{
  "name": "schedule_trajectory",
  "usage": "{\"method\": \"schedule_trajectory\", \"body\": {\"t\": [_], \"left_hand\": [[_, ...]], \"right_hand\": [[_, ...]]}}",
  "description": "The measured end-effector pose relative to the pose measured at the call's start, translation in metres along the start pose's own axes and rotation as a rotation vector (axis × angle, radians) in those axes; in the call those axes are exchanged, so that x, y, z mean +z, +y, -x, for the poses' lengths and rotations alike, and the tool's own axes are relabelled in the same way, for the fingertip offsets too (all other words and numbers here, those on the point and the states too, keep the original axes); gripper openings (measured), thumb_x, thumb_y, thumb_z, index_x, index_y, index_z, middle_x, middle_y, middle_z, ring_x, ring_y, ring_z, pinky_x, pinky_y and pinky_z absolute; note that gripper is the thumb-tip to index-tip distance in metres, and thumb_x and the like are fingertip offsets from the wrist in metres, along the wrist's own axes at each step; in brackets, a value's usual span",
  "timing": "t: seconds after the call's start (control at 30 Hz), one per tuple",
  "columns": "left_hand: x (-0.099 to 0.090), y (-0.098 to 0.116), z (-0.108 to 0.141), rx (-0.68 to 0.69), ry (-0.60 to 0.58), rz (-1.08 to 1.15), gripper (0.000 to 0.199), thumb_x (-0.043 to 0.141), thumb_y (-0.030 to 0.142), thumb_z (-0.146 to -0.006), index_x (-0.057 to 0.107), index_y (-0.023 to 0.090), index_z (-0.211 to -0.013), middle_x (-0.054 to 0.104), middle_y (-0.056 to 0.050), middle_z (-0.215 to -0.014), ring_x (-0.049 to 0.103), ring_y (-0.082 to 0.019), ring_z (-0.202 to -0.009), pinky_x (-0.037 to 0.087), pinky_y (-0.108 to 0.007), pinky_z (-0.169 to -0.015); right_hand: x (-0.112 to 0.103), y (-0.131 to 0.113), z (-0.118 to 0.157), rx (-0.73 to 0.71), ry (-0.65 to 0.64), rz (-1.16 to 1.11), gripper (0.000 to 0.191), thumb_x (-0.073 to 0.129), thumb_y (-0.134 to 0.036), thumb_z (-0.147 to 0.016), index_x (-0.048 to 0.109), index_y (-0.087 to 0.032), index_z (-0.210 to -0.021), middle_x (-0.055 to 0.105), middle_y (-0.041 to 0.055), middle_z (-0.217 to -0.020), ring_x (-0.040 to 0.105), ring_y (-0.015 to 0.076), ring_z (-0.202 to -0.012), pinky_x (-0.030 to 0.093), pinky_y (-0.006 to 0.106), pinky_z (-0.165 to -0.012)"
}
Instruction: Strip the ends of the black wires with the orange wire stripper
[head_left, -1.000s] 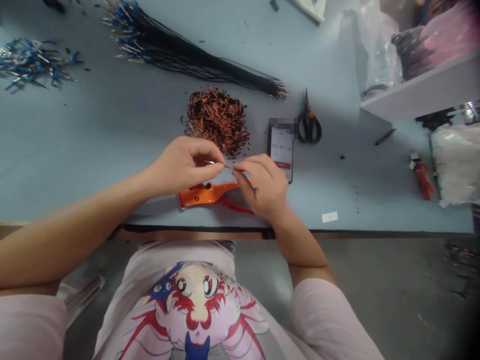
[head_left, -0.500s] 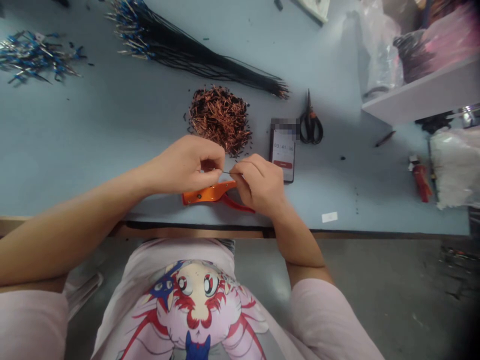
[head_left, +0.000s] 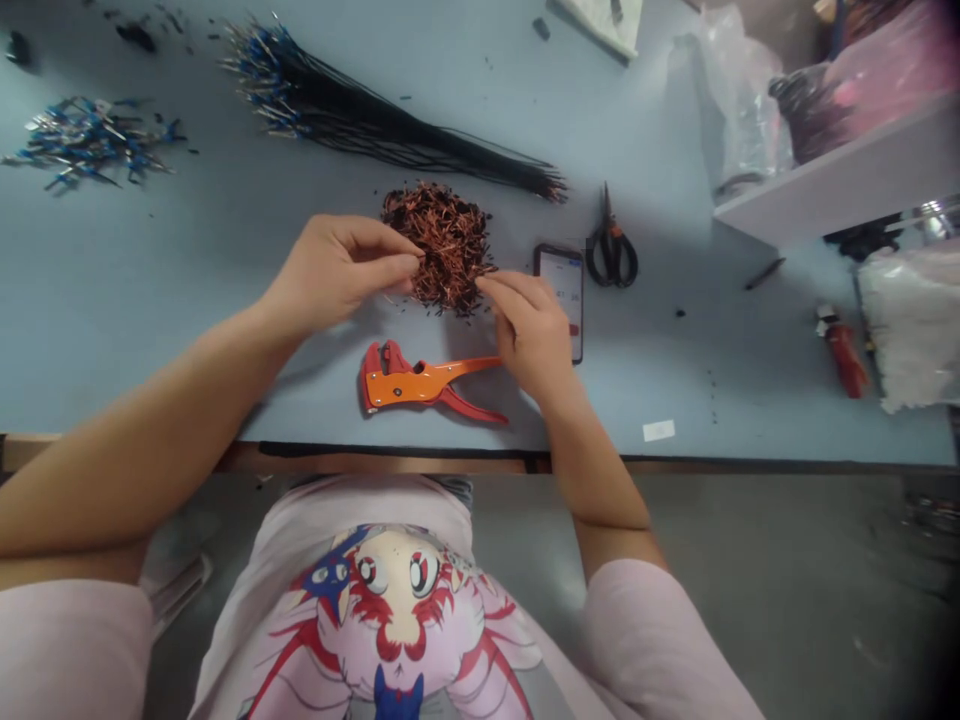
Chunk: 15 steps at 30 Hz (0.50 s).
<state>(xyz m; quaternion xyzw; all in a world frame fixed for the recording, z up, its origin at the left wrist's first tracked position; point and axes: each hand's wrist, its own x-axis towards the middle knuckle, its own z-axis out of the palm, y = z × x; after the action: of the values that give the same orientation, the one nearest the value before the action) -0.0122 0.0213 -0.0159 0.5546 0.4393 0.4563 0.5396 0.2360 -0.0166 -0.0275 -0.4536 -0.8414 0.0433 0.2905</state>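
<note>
Two hands work over the bench. The left hand [head_left: 337, 270] is half closed, its fingers curled and its thumb close beneath them, just beside the left edge of a single pile of copper wire offcuts [head_left: 442, 245]. The right hand [head_left: 529, 335] is partly open, its fingertips [head_left: 487, 285] at the pile's lower right edge. Neither hand shows a held piece clearly, so whether either has hold of a thin wire cannot be told.

One orange-and-red wire stripper [head_left: 405, 385] lies just below and between the hands, apart from both. Beyond the right hand are one phone [head_left: 561, 300], lying face up, and one pair of black-handled scissors [head_left: 611, 245].

Ahead of the hands lies one bundle of black wires [head_left: 390, 145] with blue-tipped ends, and farther left of the left hand is one loose heap of blue crimp terminals [head_left: 94, 150]. All of these rest on a pale blue workbench [head_left: 150, 400]. Well right of the right hand are one white shelf [head_left: 832, 185], one plastic bag [head_left: 742, 110], one small red object [head_left: 846, 360] and one paper slip [head_left: 658, 430].
</note>
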Motion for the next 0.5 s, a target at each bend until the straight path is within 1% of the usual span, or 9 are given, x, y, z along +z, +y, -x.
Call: {"method": "schedule_trajectory", "body": {"t": [0.07,0.13,0.2,0.23,0.3,0.37,0.4,0.43,0.5], "left_hand": [[0.006,-0.004,0.001,-0.036,0.038,0.069,0.005,0.078,0.021,-0.078,0.077,0.018,-0.082,0.073,-0.002,-0.067,0.064,-0.012,-0.059,0.050,-0.025,-0.058],[0.006,-0.005,0.000,-0.065,0.072,0.118,0.010,0.080,0.026,-0.079,0.077,0.019,-0.085,0.075,-0.002,-0.072,0.064,-0.011,-0.059,0.050,-0.025,-0.057],[0.003,-0.003,-0.002,-0.088,0.083,0.152,0.017,0.083,0.032,-0.077,0.076,0.021,-0.087,0.077,-0.001,-0.075,0.064,-0.011,-0.061,0.048,-0.025,-0.056],[0.001,-0.002,-0.004,-0.091,0.083,0.165,0.020,0.085,0.035,-0.075,0.075,0.022,-0.087,0.077,0.000,-0.075,0.065,-0.012,-0.062,0.047,-0.024,-0.055],[-0.003,-0.002,-0.006,-0.082,0.083,0.177,0.025,0.087,0.039,-0.072,0.072,0.023,-0.086,0.078,0.002,-0.077,0.066,-0.012,-0.064,0.045,-0.024,-0.055],[-0.005,-0.002,-0.007,-0.060,0.083,0.182,0.028,0.087,0.039,-0.071,0.069,0.024,-0.087,0.079,0.002,-0.078,0.068,-0.013,-0.066,0.045,-0.024,-0.055],[-0.006,-0.003,-0.007,-0.048,0.084,0.185,0.029,0.086,0.038,-0.072,0.068,0.024,-0.089,0.079,0.002,-0.079,0.069,-0.013,-0.067,0.045,-0.025,-0.056],[-0.007,-0.003,-0.007,-0.034,0.083,0.189,0.028,0.085,0.037,-0.073,0.067,0.025,-0.090,0.079,0.002,-0.080,0.069,-0.014,-0.067,0.045,-0.025,-0.057],[-0.007,-0.003,-0.006,-0.007,0.078,0.199,0.027,0.083,0.034,-0.075,0.065,0.025,-0.093,0.079,0.003,-0.080,0.069,-0.013,-0.067,0.045,-0.025,-0.057]], "right_hand": [[-0.003,-0.001,0.001,0.008,-0.067,-0.013,0.036,0.042,-0.009,-0.099,0.069,-0.021,-0.119,0.072,0.0117,-0.125,0.064,0.0264,-0.115,0.050,0.047,-0.101],[-0.010,-0.003,0.001,0.025,-0.134,-0.030,0.027,0.048,-0.014,-0.100,0.072,-0.020,-0.111,0.073,0.0125,-0.122,0.065,0.0278,-0.113,0.050,0.048,-0.102],[-0.019,-0.008,0.002,0.039,-0.253,-0.081,0.019,0.057,-0.025,-0.099,0.072,-0.019,-0.108,0.073,0.0128,-0.118,0.064,0.0287,-0.110,0.050,0.048,-0.100],[-0.023,-0.012,0.002,0.039,-0.340,-0.112,0.022,0.063,-0.033,-0.096,0.071,-0.018,-0.111,0.072,0.0133,-0.118,0.064,0.0295,-0.110,0.051,0.049,-0.100],[-0.029,-0.020,0.002,0.039,-0.532,-0.147,0.049,0.078,-0.047,-0.084,0.067,-0.016,-0.120,0.068,0.0157,-0.121,0.060,0.0324,-0.113,0.051,0.049,-0.099],[-0.032,-0.028,0.002,0.059,-0.678,-0.118,0.071,0.086,-0.052,-0.072,0.063,-0.014,-0.128,0.064,0.0178,-0.125,0.057,0.0355,-0.115,0.050,0.051,-0.098],[-0.032,-0.032,0.002,0.067,-0.726,-0.098,0.073,0.087,-0.051,-0.071,0.062,-0.014,-0.129,0.063,0.0177,-0.125,0.055,0.0360,-0.115,0.049,0.051,-0.098],[-0.031,-0.035,0.002,0.070,-0.757,-0.085,0.070,0.086,-0.049,-0.072,0.062,-0.015,-0.128,0.063,0.0169,-0.124,0.055,0.0355,-0.114,0.048,0.051,-0.098],[-0.028,-0.040,0.002,0.056,-0.784,-0.082,0.055,0.080,-0.042,-0.077,0.065,-0.015,-0.122,0.064,0.0147,-0.119,0.056,0.0326,-0.109,0.047,0.048,-0.096]]}}
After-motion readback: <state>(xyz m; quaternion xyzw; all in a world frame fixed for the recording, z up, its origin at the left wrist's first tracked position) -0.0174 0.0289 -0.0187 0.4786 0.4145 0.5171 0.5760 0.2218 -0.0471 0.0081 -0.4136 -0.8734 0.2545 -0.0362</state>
